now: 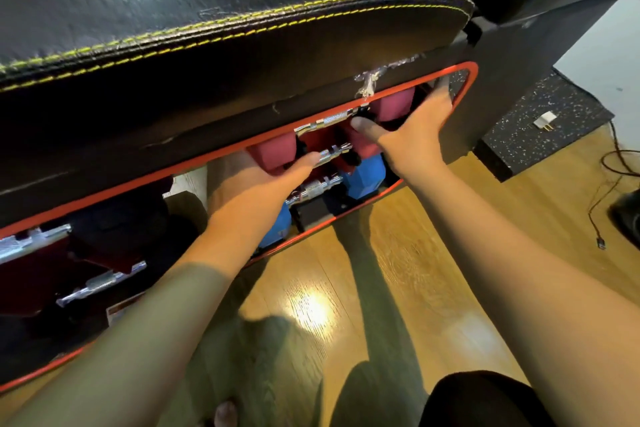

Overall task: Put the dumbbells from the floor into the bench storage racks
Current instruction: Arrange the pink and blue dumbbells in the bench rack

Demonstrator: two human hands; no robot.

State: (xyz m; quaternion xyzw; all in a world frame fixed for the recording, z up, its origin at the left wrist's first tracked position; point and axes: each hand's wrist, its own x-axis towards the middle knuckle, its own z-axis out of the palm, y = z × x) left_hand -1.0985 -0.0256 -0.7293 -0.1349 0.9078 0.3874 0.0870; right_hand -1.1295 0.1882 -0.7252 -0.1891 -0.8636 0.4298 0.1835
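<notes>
A red dumbbell (277, 152) with a chrome handle lies in the top slot of the bench storage rack (467, 87), a red-rimmed opening under the black padded bench. My left hand (256, 187) grips the dumbbell's left head from below, thumb pointing toward the handles. My right hand (412, 128) holds its right head, fingers curled round the far end and thumb on the inner side. Below it sit a second red dumbbell (363, 146) and a blue dumbbell (363, 178). Most of my left fingers are hidden inside the rack.
The rack's left section holds dark red dumbbells (34, 253) with chrome handles. A black speckled mat (554, 104) with a white plug (545, 121) lies at the right, with cables (609, 163) on the wooden floor (311, 305). My knee (478, 399) is at the bottom.
</notes>
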